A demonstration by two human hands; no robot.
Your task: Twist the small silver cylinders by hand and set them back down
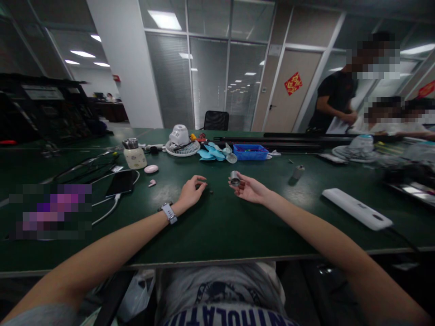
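My right hand (251, 189) holds a small metal cylinder (234, 178) between thumb and fingers, its open end tilted toward me. To the left, my left hand (192, 190) hovers low over the green table (204, 231), fingers curved and apart with nothing between them. A tiny dark piece (211, 192) lies on the table just right of my left fingertips. Farther right stands another small metal cylinder (298, 171), like a motor or can, beyond my right hand's reach.
Behind the hands are a white fan body (180, 136), light-blue fan blades (213, 152) and a blue tray (250, 153). A flask (134, 154), pink case (151, 169) and phone (121, 183) lie left; a white power strip (356, 208) is right. A person (336, 97) stands across the table.
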